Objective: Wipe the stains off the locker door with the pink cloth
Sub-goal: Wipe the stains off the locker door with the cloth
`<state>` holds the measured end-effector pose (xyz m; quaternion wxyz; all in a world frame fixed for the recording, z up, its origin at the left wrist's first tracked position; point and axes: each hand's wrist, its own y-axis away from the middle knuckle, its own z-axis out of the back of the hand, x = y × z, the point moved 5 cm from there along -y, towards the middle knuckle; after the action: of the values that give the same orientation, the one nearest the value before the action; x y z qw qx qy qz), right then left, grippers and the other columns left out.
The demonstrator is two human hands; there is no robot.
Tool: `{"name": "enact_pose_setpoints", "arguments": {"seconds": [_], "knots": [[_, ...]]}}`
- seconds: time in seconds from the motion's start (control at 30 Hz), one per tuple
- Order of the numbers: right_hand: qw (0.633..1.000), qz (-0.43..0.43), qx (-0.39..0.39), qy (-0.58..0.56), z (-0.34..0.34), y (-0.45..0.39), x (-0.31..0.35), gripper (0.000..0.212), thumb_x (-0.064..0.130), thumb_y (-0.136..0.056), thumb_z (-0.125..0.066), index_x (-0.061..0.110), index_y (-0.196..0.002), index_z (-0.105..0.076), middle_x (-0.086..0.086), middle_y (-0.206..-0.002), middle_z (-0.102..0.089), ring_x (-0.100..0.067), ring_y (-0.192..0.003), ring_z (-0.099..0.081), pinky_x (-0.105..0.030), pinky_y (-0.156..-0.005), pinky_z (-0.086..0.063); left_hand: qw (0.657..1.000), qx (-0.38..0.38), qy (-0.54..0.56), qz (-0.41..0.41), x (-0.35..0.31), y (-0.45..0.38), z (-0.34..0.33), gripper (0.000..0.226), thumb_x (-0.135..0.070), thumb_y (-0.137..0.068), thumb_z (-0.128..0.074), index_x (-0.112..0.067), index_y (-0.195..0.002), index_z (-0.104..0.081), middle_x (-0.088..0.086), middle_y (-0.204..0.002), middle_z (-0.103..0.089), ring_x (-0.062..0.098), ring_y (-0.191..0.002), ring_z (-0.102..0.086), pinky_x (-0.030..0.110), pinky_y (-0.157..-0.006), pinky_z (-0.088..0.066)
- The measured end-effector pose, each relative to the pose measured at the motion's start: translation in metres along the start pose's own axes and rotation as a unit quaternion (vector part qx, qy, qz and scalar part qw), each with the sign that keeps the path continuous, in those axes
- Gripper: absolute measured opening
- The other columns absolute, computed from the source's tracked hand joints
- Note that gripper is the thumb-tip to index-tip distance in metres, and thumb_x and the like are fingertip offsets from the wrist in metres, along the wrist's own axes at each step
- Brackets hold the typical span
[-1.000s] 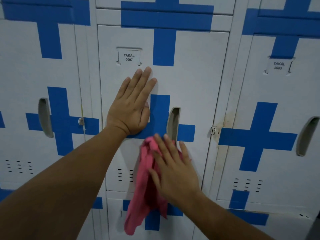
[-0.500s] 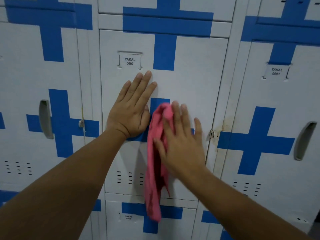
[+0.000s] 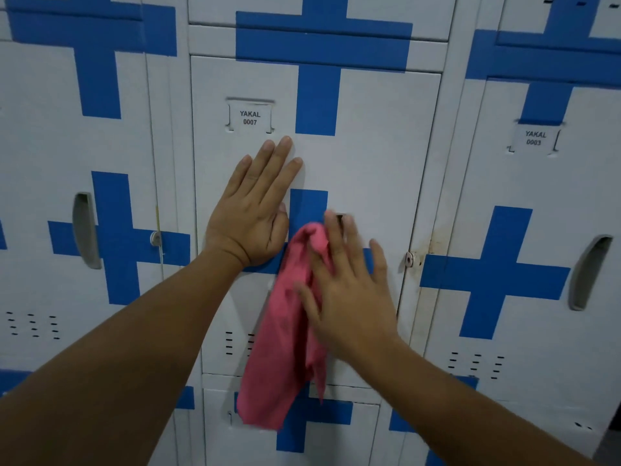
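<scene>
1. The white door (image 3: 376,136) with blue crosses fills the middle, label (image 3: 250,118) reading YAKAL 0007.
2. My left hand (image 3: 250,216) lies flat and open on the door, under the label.
3. My right hand (image 3: 349,290), fingers spread, presses the cloth (image 3: 285,331) against the door mid-height; its tail hangs down.
4. Brown stains (image 3: 433,242) mark the right edge.

Locker room: numbered white metal lockers (image 3: 369,146) with blue crosses (image 3: 316,62).
</scene>
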<state>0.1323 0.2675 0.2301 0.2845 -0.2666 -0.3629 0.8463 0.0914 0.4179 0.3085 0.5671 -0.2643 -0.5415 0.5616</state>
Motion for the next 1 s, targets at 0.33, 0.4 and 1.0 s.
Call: {"name": "enact_pose_setpoints", "arguments": {"seconds": [0.33, 0.4, 1.0], "knots": [[0.999, -0.038, -0.031, -0.003, 0.021, -0.026, -0.021, 0.068, 0.054, -0.102, -0.029, 0.023, -0.159, -0.012, -0.008, -0.166, 0.012, -0.027, -0.151, 0.016, -0.051, -0.119, 0.006, 1.0, -0.008, 0.006, 0.0, 0.0, 0.0, 0.0, 0.07, -0.02, -0.09, -0.039, -0.005, -0.158, -0.027, 0.017, -0.166, -0.022, 0.032, -0.156, -0.017, 0.045, -0.128, -0.009], [0.997, -0.065, -0.041, -0.018, 0.026, -0.033, -0.021, 0.068, 0.053, -0.102, -0.031, 0.022, -0.159, -0.012, -0.009, -0.166, 0.011, -0.027, -0.152, 0.015, -0.05, -0.119, 0.005, 1.0, -0.012, 0.009, 0.002, 0.0, 0.0, 0.0, 0.07, -0.02, -0.09, -0.039, -0.005, -0.157, -0.029, 0.017, -0.165, -0.023, 0.032, -0.155, -0.018, 0.045, -0.128, -0.01], [0.991, -0.125, -0.014, -0.048, 0.016, -0.014, -0.03, 0.069, 0.06, -0.1, -0.025, 0.027, -0.159, -0.011, -0.007, -0.165, 0.019, -0.027, -0.151, 0.019, -0.055, -0.12, 0.0, 1.0, -0.013, 0.007, -0.001, 0.0, 0.0, 0.002, 0.07, -0.018, -0.089, -0.038, -0.004, -0.157, -0.029, 0.017, -0.165, -0.024, 0.033, -0.155, -0.019, 0.047, -0.128, -0.013]]}}
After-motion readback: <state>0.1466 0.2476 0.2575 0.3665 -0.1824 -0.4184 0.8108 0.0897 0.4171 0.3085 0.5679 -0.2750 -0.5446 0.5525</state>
